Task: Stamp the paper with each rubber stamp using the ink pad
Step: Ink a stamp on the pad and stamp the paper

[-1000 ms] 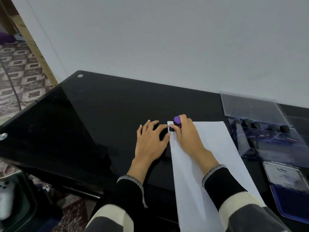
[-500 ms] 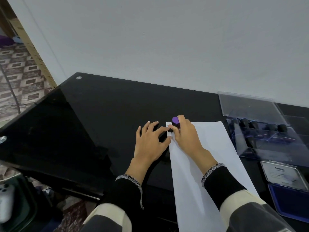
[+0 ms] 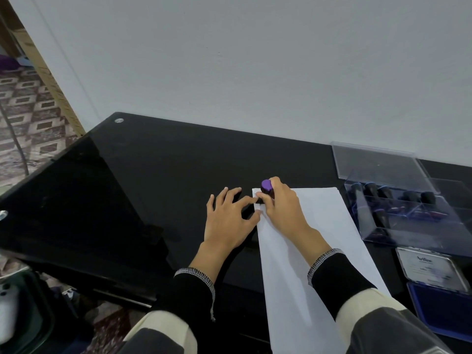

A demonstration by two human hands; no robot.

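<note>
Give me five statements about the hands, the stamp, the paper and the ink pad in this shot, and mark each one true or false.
1. The right hand grips a purple-topped stamp at the far left corner of the paper. True.
2. The left hand holds a second stamp. False: it holds nothing; its spread fingers rest on the black table, with fingertips at the paper's left edge.
3. The ink pad is closed. False: it lies open, its blue pad exposed and its lid folded back.
4. The clear stamp box sits to the right of the paper with dark stamps inside. True.
5. The ink pad lies left of the paper. False: it lies to the right, nearer than the box.
</note>
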